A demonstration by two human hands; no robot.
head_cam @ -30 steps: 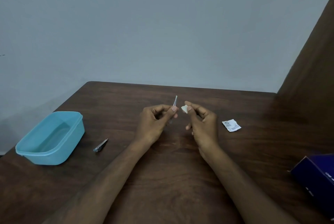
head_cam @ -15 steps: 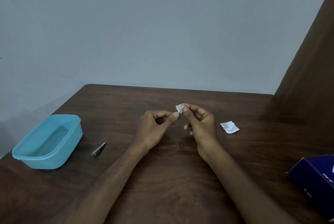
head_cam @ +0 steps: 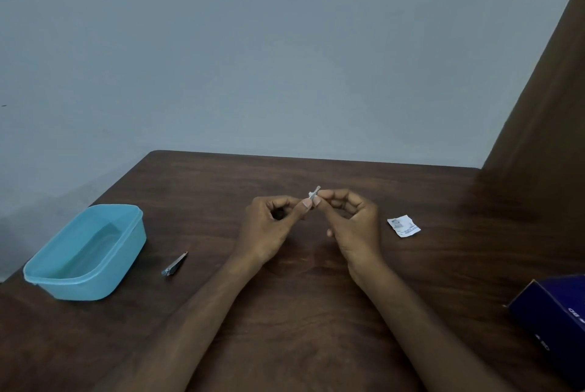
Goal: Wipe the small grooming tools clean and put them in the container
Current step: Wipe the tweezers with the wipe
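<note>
Above the middle of the dark wooden table [head_cam: 316, 312], my left hand [head_cam: 269, 230] pinches a thin metal tool, probably tweezers [head_cam: 317, 189]; only its tip shows above my fingers. My right hand [head_cam: 354, 224] pinches a small white wipe [head_cam: 313, 196] around the tool's shaft. A metal nail clipper [head_cam: 174, 264] lies on the table left of my left hand. The light blue plastic container [head_cam: 85, 252] stands open at the table's left edge with nothing visible inside.
A torn white sachet wrapper [head_cam: 403, 225] lies right of my right hand. A dark blue box [head_cam: 554, 322] sits at the right edge. A brown panel rises at the far right, and a grey wall stands behind the table.
My hands came together: the right hand brought the wipe onto the tool and now pinches it around the shaft. The tool's exposed tip is shorter than a second ago.
</note>
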